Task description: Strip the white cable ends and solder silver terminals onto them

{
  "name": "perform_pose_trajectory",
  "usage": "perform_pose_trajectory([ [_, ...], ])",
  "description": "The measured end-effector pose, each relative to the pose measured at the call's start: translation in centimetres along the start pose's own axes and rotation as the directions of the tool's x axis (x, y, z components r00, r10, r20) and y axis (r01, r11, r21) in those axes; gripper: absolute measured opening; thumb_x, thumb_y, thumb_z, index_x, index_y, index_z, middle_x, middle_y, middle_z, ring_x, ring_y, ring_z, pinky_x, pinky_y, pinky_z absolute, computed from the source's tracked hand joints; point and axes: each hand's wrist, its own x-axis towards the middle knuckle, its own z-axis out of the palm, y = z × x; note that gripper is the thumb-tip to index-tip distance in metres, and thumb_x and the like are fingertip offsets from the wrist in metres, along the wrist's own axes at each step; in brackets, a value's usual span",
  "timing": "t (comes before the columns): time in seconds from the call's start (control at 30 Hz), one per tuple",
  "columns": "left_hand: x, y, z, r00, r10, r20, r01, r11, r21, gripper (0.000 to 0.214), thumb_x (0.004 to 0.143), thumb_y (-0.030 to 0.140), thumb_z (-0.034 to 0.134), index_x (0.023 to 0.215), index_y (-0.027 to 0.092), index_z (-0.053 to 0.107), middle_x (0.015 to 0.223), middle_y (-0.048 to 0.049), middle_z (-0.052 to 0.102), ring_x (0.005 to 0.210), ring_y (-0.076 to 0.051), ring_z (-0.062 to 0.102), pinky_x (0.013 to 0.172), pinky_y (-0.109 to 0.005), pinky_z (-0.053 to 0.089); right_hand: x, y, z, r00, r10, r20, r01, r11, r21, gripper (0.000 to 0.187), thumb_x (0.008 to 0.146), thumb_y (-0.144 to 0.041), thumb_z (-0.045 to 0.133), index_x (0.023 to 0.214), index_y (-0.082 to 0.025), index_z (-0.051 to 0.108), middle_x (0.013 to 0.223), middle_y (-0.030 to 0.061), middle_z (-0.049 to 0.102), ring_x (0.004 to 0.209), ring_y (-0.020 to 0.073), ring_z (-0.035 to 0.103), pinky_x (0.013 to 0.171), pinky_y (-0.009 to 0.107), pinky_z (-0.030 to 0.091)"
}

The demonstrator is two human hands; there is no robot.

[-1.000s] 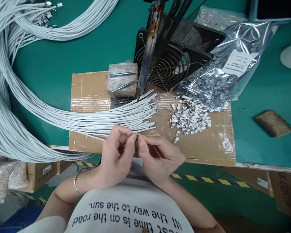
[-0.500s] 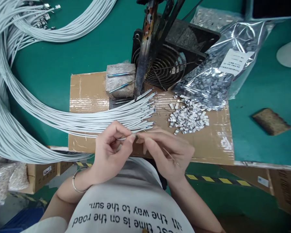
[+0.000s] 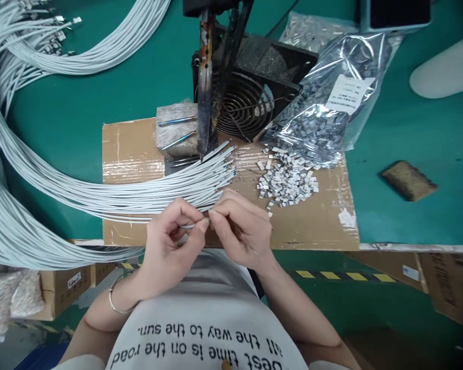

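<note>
Above the near edge of flat brown cardboard [image 3: 312, 228], the left hand [image 3: 173, 252] is pinching a smooth white cable [image 3: 187, 226]; the right hand [image 3: 245, 231] is pressing fingertips together, contents unclear.

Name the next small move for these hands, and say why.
Perhaps ease the right hand slightly toward the left hand: the left pinches a white cable, and the right is closed just beside it. What, if anything, the right pinches is too small to tell.
</note>
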Motion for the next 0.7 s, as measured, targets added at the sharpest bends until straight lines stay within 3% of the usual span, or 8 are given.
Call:
perform_pose_trajectory([
  [0.1,0.2,-0.1,-0.3,0.998,0.001,-0.060,-0.001,1.000,-0.002,0.016,0.098,0.019,0.070,0.084,0.023,0.063,0.058,0.0082,0.051,0.048,-0.008,0.023,0.042,-0.026,0.015,-1.2,-0.3,-2.1,0.963,0.108,-0.248,-0.142,0.982,-0.123,0.029,0.104,-0.011,0.055,0.077,-0.023,0.057,0.065,-0.0016,0.053,0.060,0.0145,0.049,0.059,0.034,0.037],
  [0.17,0.5,-0.2,-0.4,0.993,0.017,-0.117,-0.018,1.000,-0.010,0.016,0.097,0.019,0.071,0.083,0.022,0.065,0.058,0.0076,0.052,0.048,-0.007,0.025,0.042,-0.026,0.014,-2.3,-0.5,-4.5,0.907,0.065,-0.416,-0.202,0.934,-0.293,0.026,0.101,-0.012,0.063,0.079,-0.024,0.066,0.061,-0.0014,0.054,0.056,0.0155,0.049,0.057,0.036,0.034],
  [0.23,0.8,-0.2,-0.4,0.988,0.034,-0.150,-0.039,0.999,-0.030,0.016,0.096,0.018,0.072,0.081,0.022,0.065,0.058,0.0073,0.053,0.047,-0.007,0.027,0.041,-0.025,0.015,-3.5,-0.5,-6.9,0.935,0.093,-0.343,-0.255,0.847,-0.466,0.020,0.099,-0.015,0.069,0.085,-0.028,0.072,0.068,0.0021,0.064,0.061,0.0186,0.056,0.060,0.039,0.039],
  [0.3,1.1,-0.2,-0.3,0.984,0.048,-0.169,-0.057,0.997,-0.049,0.016,0.094,0.016,0.072,0.081,0.021,0.066,0.058,0.0072,0.053,0.045,-0.007,0.029,0.040,-0.024,0.017,-4.5,-0.4,-8.6,0.975,0.088,-0.205,-0.198,0.764,-0.614,0.012,0.093,-0.017,0.080,0.091,-0.027,0.074,0.071,0.0011,0.067,0.060,0.0174,0.058,0.060,0.036,0.044],
  [0.37,1.3,-0.1,-0.1,0.978,0.052,-0.200,-0.062,0.997,-0.044,0.015,0.093,0.016,0.072,0.080,0.021,0.066,0.056,0.0072,0.054,0.044,-0.007,0.031,0.040,-0.024,0.020,-5.2,-0.1,-9.1,0.990,0.099,-0.103,-0.143,0.696,-0.703,0.014,0.090,-0.019,0.084,0.097,-0.024,0.073,0.074,0.0007,0.068,0.063,0.0174,0.059,0.061,0.034,0.049],
  [0.43,1.4,-0.1,0.0,0.974,0.051,-0.222,-0.059,0.998,-0.028,0.016,0.092,0.016,0.072,0.078,0.021,0.066,0.055,0.0072,0.054,0.044,-0.007,0.031,0.040,-0.025,0.021,-5.6,0.0,-8.8,0.993,0.101,-0.062,-0.114,0.682,-0.722,0.015,0.091,-0.016,0.083,0.097,-0.022,0.071,0.077,0.0011,0.068,0.066,0.0178,0.059,0.062,0.033,0.050],
  [0.57,1.6,-0.2,0.0,0.978,0.042,-0.203,-0.050,0.998,-0.035,0.016,0.094,0.019,0.072,0.080,0.022,0.065,0.056,0.0064,0.058,0.044,-0.008,0.035,0.041,-0.026,0.023,-6.1,-0.2,-7.4,0.989,0.103,-0.108,-0.149,0.711,-0.687,0.018,0.091,-0.008,0.080,0.094,-0.023,0.071,0.079,0.0007,0.072,0.067,0.0178,0.062,0.064,0.033,0.052],
  [0.7,1.6,-0.5,-0.2,0.985,0.027,-0.172,-0.032,0.999,-0.030,0.015,0.097,0.022,0.071,0.083,0.023,0.064,0.060,0.0059,0.060,0.046,-0.009,0.031,0.043,-0.028,0.022,-6.5,-0.6,-6.0,0.930,0.152,-0.334,-0.319,0.784,-0.533,0.027,0.085,-0.006,0.085,0.104,-0.025,0.078,0.090,0.0016,0.081,0.073,0.0225,0.074,0.062,0.034,0.056],
])
